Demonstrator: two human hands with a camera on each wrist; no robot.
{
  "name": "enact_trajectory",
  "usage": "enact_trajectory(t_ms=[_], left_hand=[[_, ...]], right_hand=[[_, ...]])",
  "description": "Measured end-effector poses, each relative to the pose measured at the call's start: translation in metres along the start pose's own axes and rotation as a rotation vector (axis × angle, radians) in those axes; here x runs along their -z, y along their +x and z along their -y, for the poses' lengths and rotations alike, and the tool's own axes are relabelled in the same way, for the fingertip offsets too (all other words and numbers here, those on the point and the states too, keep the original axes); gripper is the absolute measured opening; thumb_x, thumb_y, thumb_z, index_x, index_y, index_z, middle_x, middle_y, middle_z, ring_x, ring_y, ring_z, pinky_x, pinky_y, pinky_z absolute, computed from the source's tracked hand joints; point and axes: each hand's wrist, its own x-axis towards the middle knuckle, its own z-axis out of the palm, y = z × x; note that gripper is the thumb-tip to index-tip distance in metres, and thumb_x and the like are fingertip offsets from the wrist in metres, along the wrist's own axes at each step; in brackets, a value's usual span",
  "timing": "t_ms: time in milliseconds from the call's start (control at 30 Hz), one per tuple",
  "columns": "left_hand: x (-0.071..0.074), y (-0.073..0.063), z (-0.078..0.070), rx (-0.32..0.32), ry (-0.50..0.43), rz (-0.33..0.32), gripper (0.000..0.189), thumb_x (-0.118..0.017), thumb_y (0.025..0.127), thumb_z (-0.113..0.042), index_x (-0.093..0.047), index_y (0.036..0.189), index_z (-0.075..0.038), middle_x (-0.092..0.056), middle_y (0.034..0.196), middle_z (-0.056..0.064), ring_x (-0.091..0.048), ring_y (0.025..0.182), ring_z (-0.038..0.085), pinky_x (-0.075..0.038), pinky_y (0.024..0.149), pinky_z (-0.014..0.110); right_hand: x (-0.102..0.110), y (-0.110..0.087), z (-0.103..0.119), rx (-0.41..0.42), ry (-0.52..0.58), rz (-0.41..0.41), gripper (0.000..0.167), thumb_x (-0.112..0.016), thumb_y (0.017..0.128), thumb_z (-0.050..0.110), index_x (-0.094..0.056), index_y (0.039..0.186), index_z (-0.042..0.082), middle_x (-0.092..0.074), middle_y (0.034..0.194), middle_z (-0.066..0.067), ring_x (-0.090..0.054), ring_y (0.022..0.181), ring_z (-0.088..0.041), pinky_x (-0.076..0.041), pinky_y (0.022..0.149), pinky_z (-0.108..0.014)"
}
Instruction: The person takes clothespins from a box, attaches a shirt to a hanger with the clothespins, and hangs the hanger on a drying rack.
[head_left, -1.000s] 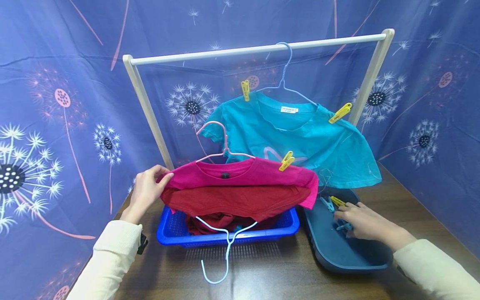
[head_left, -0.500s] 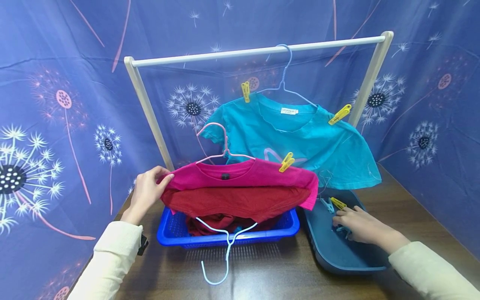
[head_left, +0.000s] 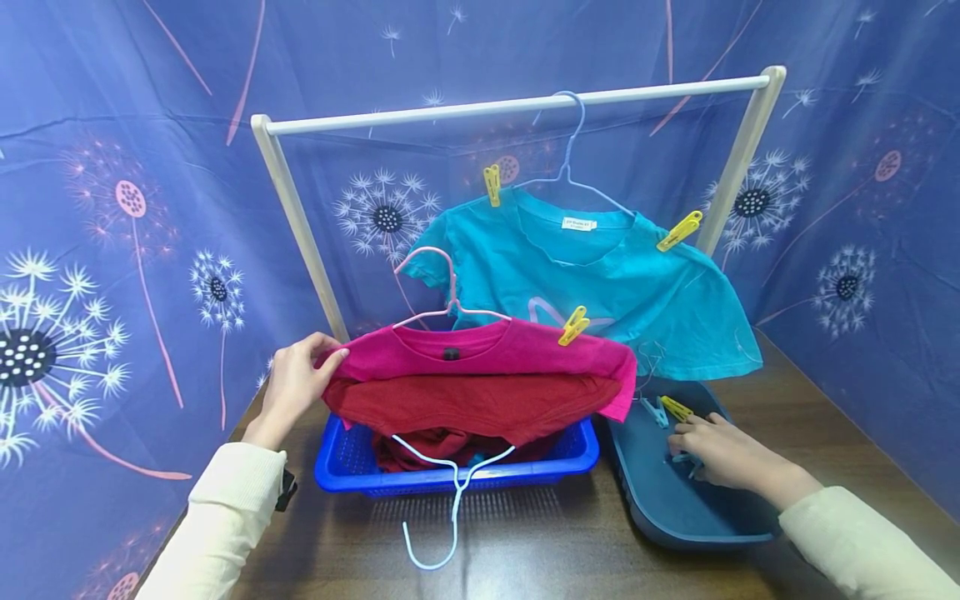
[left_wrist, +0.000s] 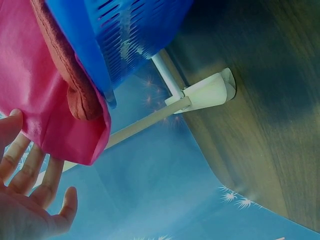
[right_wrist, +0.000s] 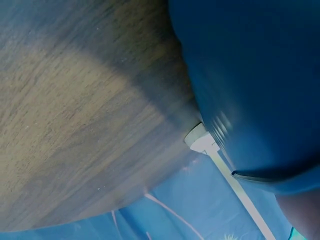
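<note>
Left hand pinches magenta fabric T-shirt

Shirt mid-frame above blue plastic basket, on pink hanger. Left thumb and fingers hold its frame-left sleeve. Right hand lower right, inside dark-blue oblong tray, fingers beside yellow plastic clothespin; can't tell if they grip anything.

Dandelion-print drapes around the table form a booth.

The head view is bright, with pale glare on the table at lower centre and slotted shadow beneath the basket. Both wrist views are dimmer and softer; in the right one, the tray darkens toward the upper right, faint streaks of glare near its edge.
</note>
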Motion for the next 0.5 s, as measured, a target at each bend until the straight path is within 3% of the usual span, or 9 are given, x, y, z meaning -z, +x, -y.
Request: enact_trajectory(t_ms=[500], left_hand=[[0.0,-0.001,0.0,-0.003,0.02,-0.008,0.015,-0.067,0.083,-0.023,-0.066,0.087,-0.009,-0.071,0.083,0.01,-0.064,0.073,0.028,-0.043,0.064,0.04]], right_hand=[[0.015,-0.004,-0.001,0.025,-0.005,-0.11,0.03,-0.081,0.058,0.018,-0.059,0.078,0.021,-0.056,0.078,0.012,-0.052,0.077,-0.015,-0.042,0.064,-0.04]])
